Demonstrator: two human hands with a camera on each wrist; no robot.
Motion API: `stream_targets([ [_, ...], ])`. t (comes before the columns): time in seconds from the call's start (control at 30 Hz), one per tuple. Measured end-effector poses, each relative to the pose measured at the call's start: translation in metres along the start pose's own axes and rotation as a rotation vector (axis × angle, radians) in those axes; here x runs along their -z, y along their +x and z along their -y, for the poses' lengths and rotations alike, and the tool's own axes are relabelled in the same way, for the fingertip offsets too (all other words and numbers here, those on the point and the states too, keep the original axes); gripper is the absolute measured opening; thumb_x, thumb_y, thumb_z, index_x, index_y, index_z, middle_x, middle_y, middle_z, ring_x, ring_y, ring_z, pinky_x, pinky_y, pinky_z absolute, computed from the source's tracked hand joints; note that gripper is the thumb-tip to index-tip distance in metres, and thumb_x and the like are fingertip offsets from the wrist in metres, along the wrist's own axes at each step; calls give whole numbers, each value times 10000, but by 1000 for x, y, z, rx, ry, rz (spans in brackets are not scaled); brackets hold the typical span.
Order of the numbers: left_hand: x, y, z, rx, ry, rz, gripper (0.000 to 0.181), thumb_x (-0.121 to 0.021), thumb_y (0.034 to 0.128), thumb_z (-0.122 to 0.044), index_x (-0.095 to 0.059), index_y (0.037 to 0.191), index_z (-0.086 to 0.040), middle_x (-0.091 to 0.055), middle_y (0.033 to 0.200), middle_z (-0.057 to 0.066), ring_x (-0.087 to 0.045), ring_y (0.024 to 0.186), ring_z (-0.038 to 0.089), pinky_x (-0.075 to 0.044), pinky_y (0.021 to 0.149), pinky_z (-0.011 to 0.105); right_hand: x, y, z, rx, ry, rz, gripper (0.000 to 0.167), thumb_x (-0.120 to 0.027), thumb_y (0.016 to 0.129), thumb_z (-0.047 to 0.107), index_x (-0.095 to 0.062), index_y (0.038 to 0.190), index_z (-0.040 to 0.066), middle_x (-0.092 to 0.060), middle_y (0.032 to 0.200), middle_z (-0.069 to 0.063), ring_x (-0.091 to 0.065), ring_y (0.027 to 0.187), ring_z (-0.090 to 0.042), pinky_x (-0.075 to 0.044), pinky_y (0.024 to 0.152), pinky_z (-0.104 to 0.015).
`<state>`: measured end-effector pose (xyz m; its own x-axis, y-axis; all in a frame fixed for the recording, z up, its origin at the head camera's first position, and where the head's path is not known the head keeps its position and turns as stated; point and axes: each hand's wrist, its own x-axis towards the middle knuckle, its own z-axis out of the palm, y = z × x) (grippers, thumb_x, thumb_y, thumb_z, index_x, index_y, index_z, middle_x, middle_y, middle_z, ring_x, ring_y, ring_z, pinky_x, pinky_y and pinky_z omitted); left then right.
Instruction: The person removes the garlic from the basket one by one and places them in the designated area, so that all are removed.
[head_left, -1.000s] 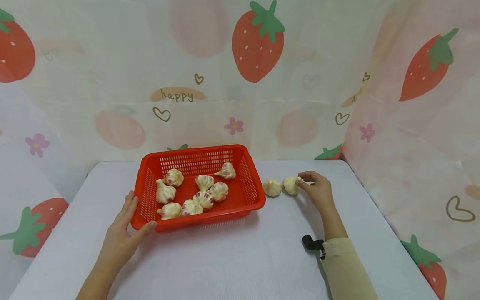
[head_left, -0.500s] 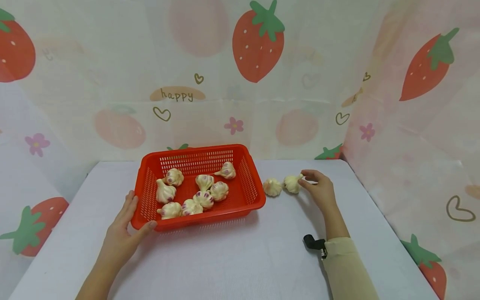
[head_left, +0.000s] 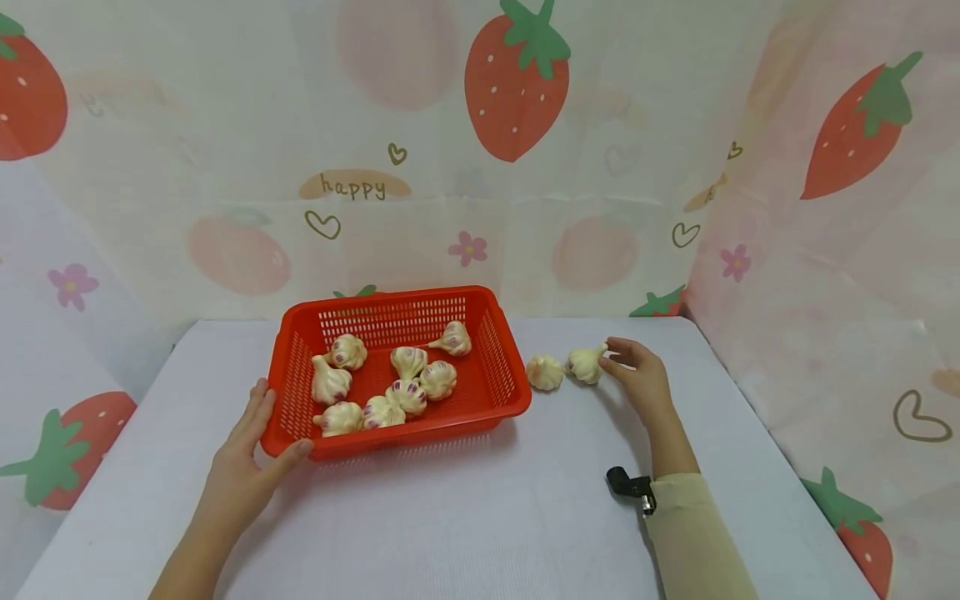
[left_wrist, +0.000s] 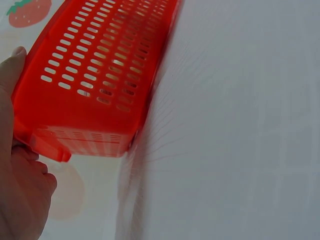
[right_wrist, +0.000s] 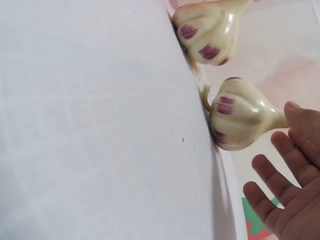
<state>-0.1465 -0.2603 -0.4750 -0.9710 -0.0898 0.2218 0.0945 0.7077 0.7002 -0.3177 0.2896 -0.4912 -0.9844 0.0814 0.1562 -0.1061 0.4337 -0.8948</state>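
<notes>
In the head view a red plastic basket holds several garlic bulbs with purple streaks. My left hand grips its near left corner; the left wrist view has the thumb at the rim and the fingers curled below it. To the right of the basket, a garlic bulb stands on the table, stem up. My right hand pinches that stem between thumb and forefinger, the other fingers spread. Another garlic bulb sits between it and the basket.
A white cloth covers the table. Behind and beside it hangs a strawberry-print curtain. A small black device is fixed at the right sleeve's cuff.
My right hand has shifted slightly right and away from me, and the pinched bulb has moved slightly right with it. The left hand and basket stay put.
</notes>
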Motion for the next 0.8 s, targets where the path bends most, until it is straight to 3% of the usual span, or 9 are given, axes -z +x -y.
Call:
stream_targets([
  [0.13,0,0,1,0,-4,-3,956,-728,940,-446,-156,1652,-165,-83,1729,28,-116,1588,341,-376,1055,733,2,0,5,24,-12,-9,499,-765,943,255,-622,1377,54,-650,1371,-162,-585,1283,-362,-404,1127,-520],
  [0.37,0,-1,0,1,-10,-6,954,-724,940,-455,-161,1652,-162,-88,1729,32,-117,1588,343,-371,1057,738,11,-2,27,93,-43,-47,470,-748,956,286,-637,1370,92,-665,1368,-97,-608,1274,-301,-496,947,-246],
  [0.47,-1,-1,1,-4,-17,-7,959,-729,936,-458,-163,1652,-163,-88,1729,24,-114,1589,336,-365,1066,735,14,-6,42,97,-25,-54,485,-751,953,311,-637,1382,116,-660,1377,-93,-623,1252,-304,-508,902,-224],
  [0.6,-1,0,1,-11,-22,-6,966,-735,929,-466,-168,1652,-169,-90,1730,19,-114,1591,329,-368,1073,729,13,-16,68,102,-2,-46,464,-748,957,290,-641,1383,140,-652,1381,-89,-632,1212,-310,-511,915,-289],
  [0.8,0,0,1,-7,-19,0,968,-729,930,-474,-163,1653,-167,-78,1731,17,-102,1592,327,-360,1068,742,-7,-33,110,223,32,23,405,-728,958,113,-638,1336,0,-645,1354,-193,-566,1278,-375,-450,1079,-554],
])
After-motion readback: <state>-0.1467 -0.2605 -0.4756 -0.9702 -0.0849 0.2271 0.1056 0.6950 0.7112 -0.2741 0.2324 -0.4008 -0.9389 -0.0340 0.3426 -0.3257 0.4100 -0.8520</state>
